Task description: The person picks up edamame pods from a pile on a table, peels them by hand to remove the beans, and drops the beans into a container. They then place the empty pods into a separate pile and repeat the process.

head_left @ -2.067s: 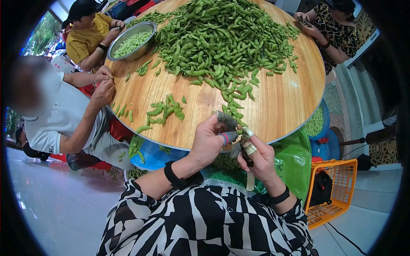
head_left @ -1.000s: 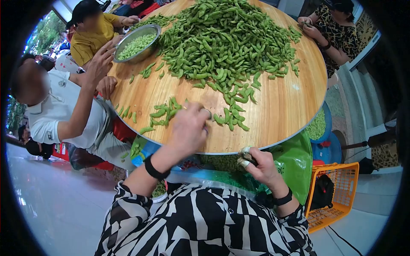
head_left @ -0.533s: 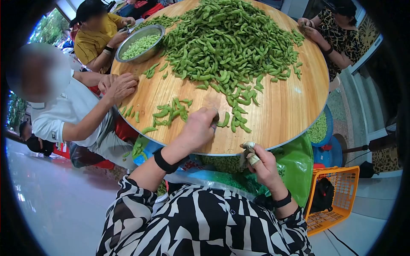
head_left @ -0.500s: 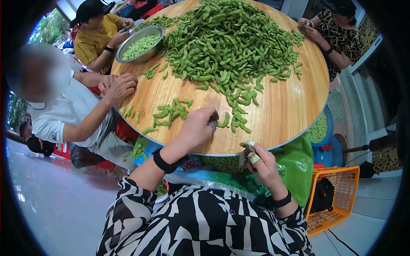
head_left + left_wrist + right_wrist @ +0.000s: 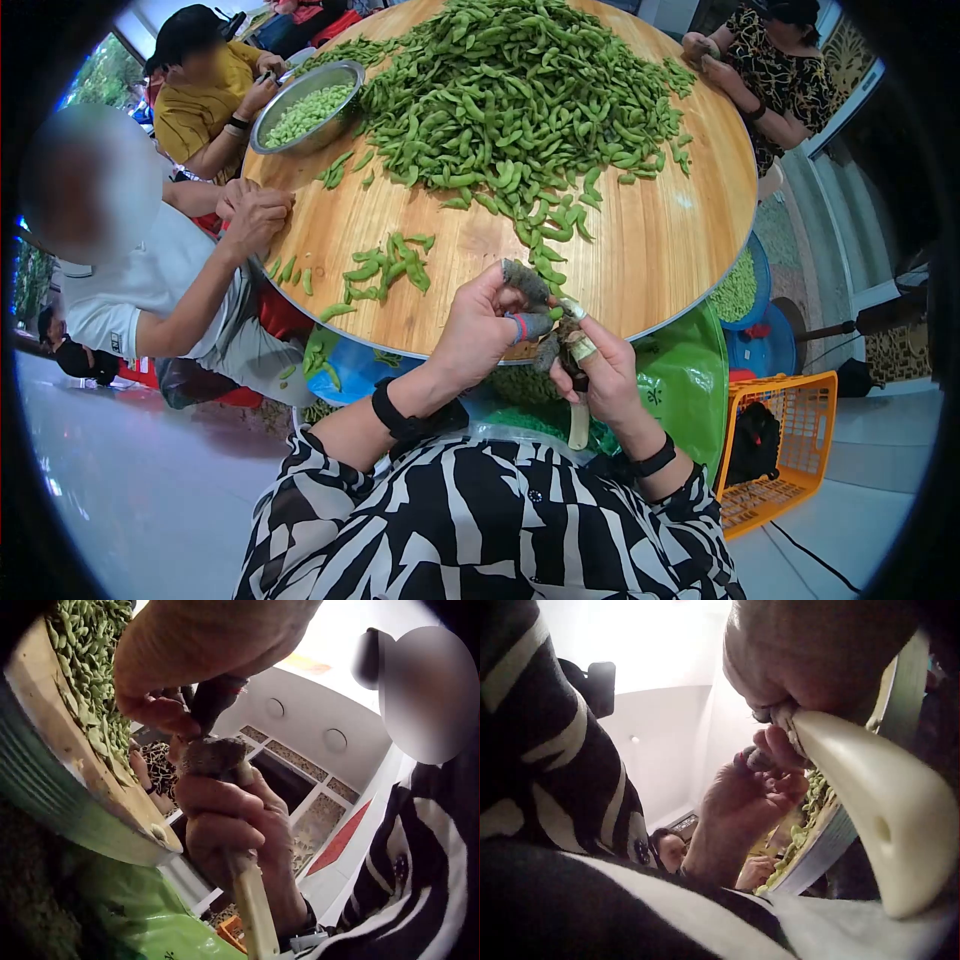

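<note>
The left hand (image 5: 478, 328), with grey wraps on thumb and finger, pinches a green pod (image 5: 556, 313) just past the table's near edge. Fingertips of the right hand (image 5: 608, 376), wrapped in pale tape, meet the pod's other side. The right hand also grips a tool with a cream handle (image 5: 579, 426), which hangs below the palm and looms large in the right wrist view (image 5: 885, 802). The tool's working end is hidden by fingers. In the left wrist view the left hand (image 5: 202, 645) is above the right hand (image 5: 225, 817).
A round wooden table (image 5: 660, 270) bears a large heap of pods (image 5: 520, 100), a small pile (image 5: 390, 265) and a metal bowl (image 5: 308, 108) of shelled beans. An orange crate (image 5: 790, 450) stands at the right by blue basins (image 5: 750, 290). Three people sit around the table.
The left hand has come back from the tabletop to the right hand, now with a pod between them. The right hand has turned, and the cream handle shows below it in the head view.
</note>
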{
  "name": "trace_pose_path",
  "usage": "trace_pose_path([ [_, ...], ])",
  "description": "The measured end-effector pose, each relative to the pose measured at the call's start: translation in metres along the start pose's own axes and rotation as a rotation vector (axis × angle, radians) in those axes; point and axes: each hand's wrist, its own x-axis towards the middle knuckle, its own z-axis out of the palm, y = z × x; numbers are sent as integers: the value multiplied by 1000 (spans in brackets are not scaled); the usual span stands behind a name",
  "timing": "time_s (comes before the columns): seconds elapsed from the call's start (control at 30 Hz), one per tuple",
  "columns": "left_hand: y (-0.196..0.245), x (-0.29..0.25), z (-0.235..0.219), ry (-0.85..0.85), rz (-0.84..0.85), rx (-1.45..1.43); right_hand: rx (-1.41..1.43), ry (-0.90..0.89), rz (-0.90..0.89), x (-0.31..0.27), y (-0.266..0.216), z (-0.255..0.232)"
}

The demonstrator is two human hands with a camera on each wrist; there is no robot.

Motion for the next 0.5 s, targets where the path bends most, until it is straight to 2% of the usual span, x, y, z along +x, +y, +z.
trace_pose_path([
  [0.33, 1, -2, -1, 3, 39, 86, -59, 7, -52, -1, 1, 5],
  [0.4, 3, -4, 0, -9, 62, 69, -162, 46, -87, 0, 0, 3],
  [0.5, 1, -5, 2, -19, 98, 39, -173, 87, -83, -1, -1, 3],
])
